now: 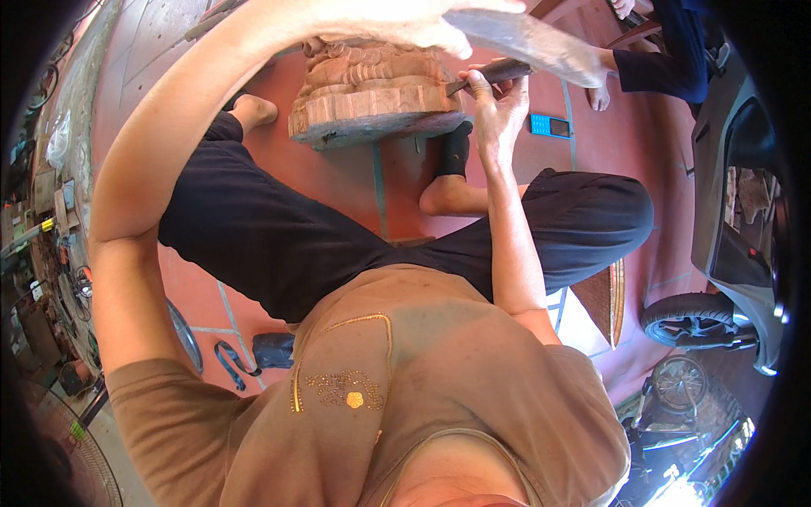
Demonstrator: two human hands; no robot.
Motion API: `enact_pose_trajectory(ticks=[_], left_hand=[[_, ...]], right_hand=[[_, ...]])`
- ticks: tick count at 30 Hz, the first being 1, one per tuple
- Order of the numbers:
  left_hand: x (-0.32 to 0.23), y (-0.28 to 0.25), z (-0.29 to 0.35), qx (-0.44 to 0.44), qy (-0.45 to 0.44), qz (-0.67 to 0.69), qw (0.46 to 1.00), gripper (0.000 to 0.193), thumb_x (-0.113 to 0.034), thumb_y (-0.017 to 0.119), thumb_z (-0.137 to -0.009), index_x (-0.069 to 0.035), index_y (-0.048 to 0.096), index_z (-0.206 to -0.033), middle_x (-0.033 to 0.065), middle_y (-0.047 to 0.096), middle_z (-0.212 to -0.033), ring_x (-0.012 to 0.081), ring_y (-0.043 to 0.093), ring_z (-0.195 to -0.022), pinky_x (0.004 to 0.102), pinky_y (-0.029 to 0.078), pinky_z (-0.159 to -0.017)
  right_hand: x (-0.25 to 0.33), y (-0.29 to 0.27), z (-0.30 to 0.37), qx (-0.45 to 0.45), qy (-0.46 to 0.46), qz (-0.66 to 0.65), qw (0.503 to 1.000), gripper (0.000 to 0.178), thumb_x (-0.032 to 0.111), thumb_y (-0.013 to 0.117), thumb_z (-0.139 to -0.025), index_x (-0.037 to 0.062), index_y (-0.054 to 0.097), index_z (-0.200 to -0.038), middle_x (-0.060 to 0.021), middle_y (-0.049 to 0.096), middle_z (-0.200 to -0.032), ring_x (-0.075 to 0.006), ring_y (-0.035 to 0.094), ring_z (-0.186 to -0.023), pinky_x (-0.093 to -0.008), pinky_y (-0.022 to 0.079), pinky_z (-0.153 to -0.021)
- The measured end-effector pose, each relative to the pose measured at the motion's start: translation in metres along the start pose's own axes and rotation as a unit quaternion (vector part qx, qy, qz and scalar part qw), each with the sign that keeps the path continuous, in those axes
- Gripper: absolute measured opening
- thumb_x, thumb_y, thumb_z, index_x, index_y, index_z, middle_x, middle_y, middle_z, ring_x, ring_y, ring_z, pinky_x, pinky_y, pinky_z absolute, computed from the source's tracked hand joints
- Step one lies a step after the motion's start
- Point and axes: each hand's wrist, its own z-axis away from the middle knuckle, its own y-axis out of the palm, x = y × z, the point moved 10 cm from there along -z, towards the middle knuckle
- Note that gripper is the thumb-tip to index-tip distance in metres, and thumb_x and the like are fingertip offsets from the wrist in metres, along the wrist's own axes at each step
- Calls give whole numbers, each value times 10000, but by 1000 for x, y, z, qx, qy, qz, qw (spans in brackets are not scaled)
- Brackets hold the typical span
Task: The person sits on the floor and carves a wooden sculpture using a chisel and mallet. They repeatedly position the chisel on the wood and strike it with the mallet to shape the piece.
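A carved block of reddish-brown wood [372,84], with rounded folds on top and a rough, lighter band along its near edge, rests between my feet. My right hand [500,114] is closed round the dark handle of a chisel [511,71], whose tip meets the right end of the carving. Above it, my left hand [422,24] reaches across the carving and grips a blurred, pale wooden club [536,46]. The club lies over the chisel's handle end in this view; whether they touch I cannot tell. The left fingers are partly cut off by the top edge.
A blue keypad phone [551,126] lies on the red tiled floor to the right. Another person's dark sleeve [659,72] and foot [599,97] are at the upper right. A motorbike [718,279] stands at the right, tools and clutter [51,245] line the left.
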Motion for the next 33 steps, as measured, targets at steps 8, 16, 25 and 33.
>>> enact_pose_trajectory(ticks=[8, 16, 25, 33], left_hand=[[-30, -15, -10, -76, 75, -93, 990, 633, -276, 662, -923, -57, 457, -1480, 257, 696, -983, 406, 681, -889, 467, 535, -811], [-20, -8, -12, 26, 4, -66, 997, 633, -275, 670, -925, -64, 452, -1481, 259, 692, -997, 412, 684, -886, 475, 534, -809], [-13, -3, -4, 5, -14, -57, 998, 681, -287, 687, -931, -97, 423, -1530, 258, 679, -1149, 397, 674, -1014, 462, 523, -894], [3, -14, -5, -35, -64, -45, 996, 736, -324, 702, -941, -125, 389, -1577, 238, 640, -1313, 387, 629, -1178, 441, 484, -1012]], right_hand=[[-1, -13, -3, -16, 13, -20, 1000, 270, -39, 703, -924, 34, 534, -1122, -74, 705, -970, -152, 694, -909, -309, 589, -761], [-2, -6, -4, 3, 7, 7, 1000, 255, -48, 670, -942, 28, 523, -1136, -95, 703, -980, -164, 707, -908, -316, 613, -780], [-4, -1, -5, 11, 21, -11, 1000, 260, -51, 672, -943, 22, 524, -1144, -111, 704, -982, -188, 728, -898, -328, 616, -772], [-52, -40, -13, -39, 155, -163, 974, 322, -20, 675, -956, 35, 480, -1206, -183, 686, -1065, -351, 749, -921, -447, 661, -797]])
